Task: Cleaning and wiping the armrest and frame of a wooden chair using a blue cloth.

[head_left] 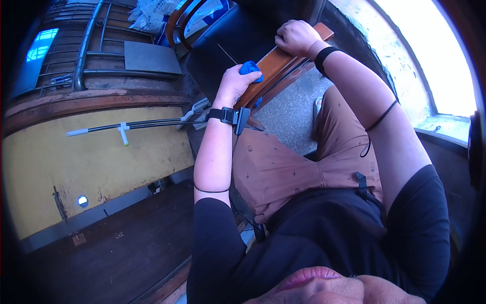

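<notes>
My left hand [235,83] is closed round a bunched blue cloth [251,71], which rests on a glossy brown wooden armrest [277,62]. Farther along that armrest, near its far end, my right hand [297,38] is curled over the wood with fingers bent down. Its fingertips are partly hidden. The armrest belongs to a chair with a dark seat [217,43]. A bit of blue shows below the armrest by my left wrist.
To the left stands a yellow board [96,152], with a thin white-tipped rod [126,126] across it. Behind are metal rails [83,55], a grey panel [152,57] and plastic bags [152,15]. A bright window [440,55] lies at the right. Speckled floor [288,119] shows beneath the armrest.
</notes>
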{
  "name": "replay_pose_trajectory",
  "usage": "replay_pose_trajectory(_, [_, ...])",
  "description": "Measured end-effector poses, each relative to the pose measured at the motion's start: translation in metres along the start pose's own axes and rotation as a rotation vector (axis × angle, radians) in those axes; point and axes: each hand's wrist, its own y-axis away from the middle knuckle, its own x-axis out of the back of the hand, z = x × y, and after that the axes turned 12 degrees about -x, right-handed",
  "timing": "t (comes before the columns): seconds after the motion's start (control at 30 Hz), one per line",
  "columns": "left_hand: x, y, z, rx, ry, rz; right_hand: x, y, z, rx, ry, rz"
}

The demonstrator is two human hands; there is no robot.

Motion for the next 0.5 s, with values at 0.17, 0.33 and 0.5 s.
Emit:
replay_pose_trajectory(0.17, [0.002,0.001,0.003,0.002,0.043,-0.016,0.001,-0.001,0.002,0.003,0.011,-0.016])
replay_pose_trajectory(0.33, [0.001,0.002,0.003,0.000,0.008,-0.012,0.000,-0.001,0.003,0.000,0.000,-0.018])
replay_pose_trajectory(0.5, [0.004,0.012,-0.005,-0.051,-0.016,0.034,-0.008,-0.002,0.008,0.010,-0.024,0.049])
